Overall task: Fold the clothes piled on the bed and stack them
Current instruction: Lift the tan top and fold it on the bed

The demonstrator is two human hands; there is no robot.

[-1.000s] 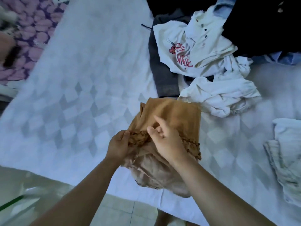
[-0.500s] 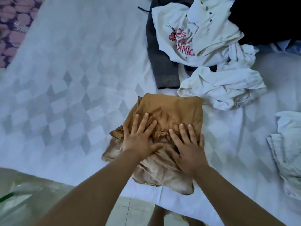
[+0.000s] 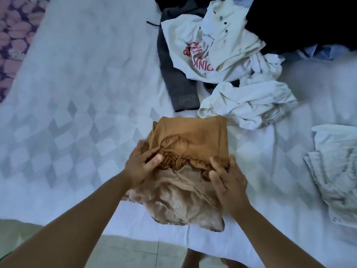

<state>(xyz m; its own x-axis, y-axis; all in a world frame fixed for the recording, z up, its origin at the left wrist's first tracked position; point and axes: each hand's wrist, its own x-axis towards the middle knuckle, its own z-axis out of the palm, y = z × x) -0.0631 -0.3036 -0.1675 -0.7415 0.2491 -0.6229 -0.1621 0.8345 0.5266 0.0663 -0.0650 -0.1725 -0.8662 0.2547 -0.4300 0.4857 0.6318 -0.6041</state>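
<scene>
Your left hand [image 3: 142, 167] and right hand [image 3: 227, 179] both grasp the brown garment [image 3: 190, 144] (ruffled hem bunched between them), fingers curled on its side edges, near bed's [image 3: 77, 105] front edge.

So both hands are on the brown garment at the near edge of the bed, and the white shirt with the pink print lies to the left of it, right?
Nearly. Both the left hand and the right hand are on the brown garment near the bed's edge, but the white shirt with the pink print lies beyond it, up and slightly to the right, in the unfolded pile. The head view shows this.
</scene>
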